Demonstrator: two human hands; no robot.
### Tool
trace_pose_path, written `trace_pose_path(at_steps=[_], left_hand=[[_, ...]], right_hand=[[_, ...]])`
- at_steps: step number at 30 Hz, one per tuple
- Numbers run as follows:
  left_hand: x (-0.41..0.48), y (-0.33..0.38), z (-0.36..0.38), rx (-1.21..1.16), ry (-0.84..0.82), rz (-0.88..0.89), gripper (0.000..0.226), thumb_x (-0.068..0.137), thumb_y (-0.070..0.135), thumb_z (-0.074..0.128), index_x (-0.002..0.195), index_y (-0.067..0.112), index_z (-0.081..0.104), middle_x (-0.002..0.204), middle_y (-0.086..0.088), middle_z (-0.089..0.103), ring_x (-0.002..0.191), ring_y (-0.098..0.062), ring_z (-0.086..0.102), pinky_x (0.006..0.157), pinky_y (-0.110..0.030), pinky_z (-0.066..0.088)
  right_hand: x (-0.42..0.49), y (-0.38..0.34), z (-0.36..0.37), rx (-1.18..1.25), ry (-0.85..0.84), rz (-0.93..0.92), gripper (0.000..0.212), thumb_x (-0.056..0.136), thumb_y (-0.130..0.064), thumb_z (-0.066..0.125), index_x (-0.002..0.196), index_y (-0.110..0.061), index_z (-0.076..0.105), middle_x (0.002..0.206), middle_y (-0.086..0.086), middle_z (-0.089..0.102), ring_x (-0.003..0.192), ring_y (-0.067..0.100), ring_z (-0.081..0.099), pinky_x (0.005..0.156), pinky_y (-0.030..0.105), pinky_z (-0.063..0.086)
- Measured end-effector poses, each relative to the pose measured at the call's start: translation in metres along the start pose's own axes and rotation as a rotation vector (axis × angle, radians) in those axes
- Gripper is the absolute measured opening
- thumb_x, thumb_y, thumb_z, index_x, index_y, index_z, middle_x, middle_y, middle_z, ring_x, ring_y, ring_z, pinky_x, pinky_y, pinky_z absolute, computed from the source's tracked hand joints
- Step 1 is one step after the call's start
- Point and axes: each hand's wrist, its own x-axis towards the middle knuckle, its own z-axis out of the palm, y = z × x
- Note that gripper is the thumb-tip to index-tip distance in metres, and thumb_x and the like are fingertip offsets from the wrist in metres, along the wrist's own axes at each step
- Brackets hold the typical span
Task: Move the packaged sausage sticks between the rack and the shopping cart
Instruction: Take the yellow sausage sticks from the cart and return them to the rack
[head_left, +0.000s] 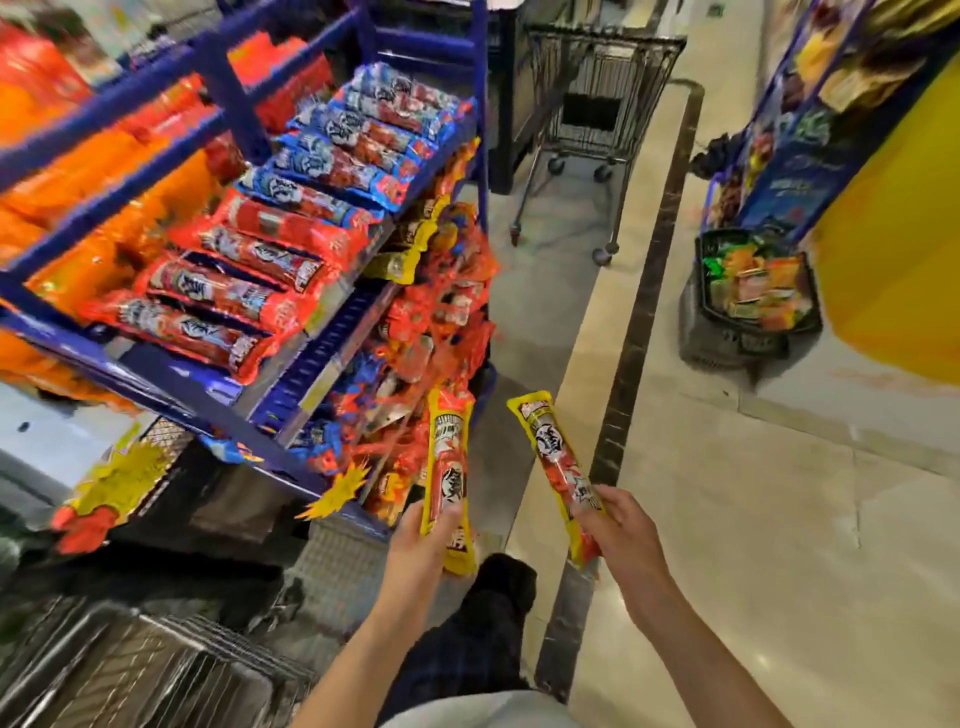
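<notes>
My left hand (423, 543) grips the lower end of a yellow-edged packaged sausage stick (448, 457), held upright beside the rack's hanging packs. A second yellow sausage stick (553, 457) is held by its lower end in my right hand (621, 535) and tilts up to the left over the floor. The blue rack (156, 384) at left carries rows of red and blue sausage packs (270, 234) on a sloped shelf, with more packs hanging at its end (441, 332). The wire shopping cart (156, 670) sits at the bottom left, below the rack.
Another shopping cart (597, 114) stands in the aisle behind the rack. A black basket (748, 332) full of snack packs sits on the floor at right, next to a blue and yellow display (883, 208). A dark strip (639, 322) runs along the tiled floor.
</notes>
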Motion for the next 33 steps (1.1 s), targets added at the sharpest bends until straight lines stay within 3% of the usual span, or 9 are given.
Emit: trace_pose_path(at_steps=[4,8,11,17,20,24,27,31,33], left_hand=[[0.043,0.020,0.016,-0.048,0.121,0.048,0.051,0.073,0.061,0.070,0.107,0.024,0.066,0.094,-0.017,0.068,0.076,-0.029,0.065,0.060,-0.041,0.053],[0.087,0.049,0.031,-0.160,0.243,0.047,0.026,0.094,0.040,0.059,0.110,0.019,0.061,0.089,-0.021,0.066,0.063,-0.024,0.063,0.047,-0.033,0.049],[0.118,0.073,0.042,-0.215,0.350,0.050,0.028,0.094,0.043,0.058,0.110,0.019,0.060,0.089,-0.023,0.067,0.061,-0.025,0.062,0.041,-0.026,0.044],[0.174,0.121,0.039,-0.231,0.470,0.053,0.030,0.095,0.046,0.054,0.115,0.024,0.054,0.056,-0.008,0.056,0.033,-0.016,0.048,0.035,-0.024,0.038],[0.179,0.130,0.036,-0.275,0.506,0.047,0.027,0.094,0.050,0.053,0.103,0.025,0.055,0.049,-0.004,0.055,0.034,-0.019,0.045,0.038,-0.023,0.036],[0.199,0.135,0.023,-0.376,0.540,0.019,0.029,0.088,0.043,0.066,0.110,0.026,0.060,0.069,-0.002,0.069,0.053,-0.020,0.060,0.052,-0.030,0.049],[0.208,0.135,0.023,-0.528,0.542,-0.032,0.038,0.078,0.031,0.075,0.112,0.021,0.061,0.072,-0.010,0.069,0.063,-0.027,0.060,0.064,-0.041,0.050],[0.217,0.152,0.029,-0.635,0.605,-0.007,0.027,0.086,0.012,0.069,0.111,0.007,0.060,0.070,-0.010,0.067,0.051,-0.023,0.055,0.046,-0.027,0.046],[0.221,0.162,0.031,-0.641,0.668,0.024,0.020,0.088,0.012,0.069,0.106,0.011,0.061,0.073,-0.010,0.068,0.053,-0.024,0.057,0.050,-0.030,0.051]], right_hand=[[0.058,-0.052,0.020,-0.064,-0.144,-0.071,0.025,0.084,-0.028,0.074,0.107,-0.029,0.064,0.105,-0.004,0.070,0.089,0.013,0.070,0.075,0.033,0.057],[0.112,-0.097,0.051,-0.112,-0.267,-0.091,0.025,0.082,-0.029,0.077,0.105,-0.031,0.067,0.100,-0.004,0.073,0.083,0.012,0.069,0.074,0.035,0.057],[0.148,-0.133,0.079,-0.131,-0.387,-0.105,0.023,0.082,-0.022,0.077,0.101,-0.031,0.068,0.094,-0.005,0.073,0.072,0.009,0.067,0.066,0.028,0.054],[0.213,-0.182,0.139,-0.271,-0.598,-0.177,0.035,0.080,-0.019,0.079,0.113,-0.023,0.067,0.079,-0.009,0.068,0.063,0.006,0.061,0.065,0.029,0.051],[0.225,-0.191,0.160,-0.254,-0.641,-0.152,0.038,0.080,-0.018,0.080,0.115,-0.019,0.067,0.089,-0.003,0.071,0.069,0.006,0.063,0.067,0.025,0.052],[0.244,-0.207,0.190,-0.227,-0.770,-0.055,0.039,0.079,-0.020,0.079,0.115,-0.019,0.065,0.104,0.003,0.073,0.083,0.013,0.066,0.077,0.028,0.055],[0.252,-0.205,0.200,-0.170,-0.835,0.130,0.040,0.083,0.001,0.067,0.122,-0.010,0.062,0.096,0.008,0.072,0.074,0.016,0.066,0.068,0.031,0.056],[0.270,-0.209,0.212,-0.133,-0.855,0.273,0.044,0.083,0.008,0.064,0.126,0.000,0.056,0.097,0.018,0.072,0.079,0.029,0.070,0.073,0.041,0.060],[0.279,-0.210,0.221,-0.158,-0.852,0.297,0.051,0.081,0.003,0.070,0.128,0.005,0.053,0.104,0.025,0.071,0.090,0.039,0.070,0.082,0.051,0.057]])
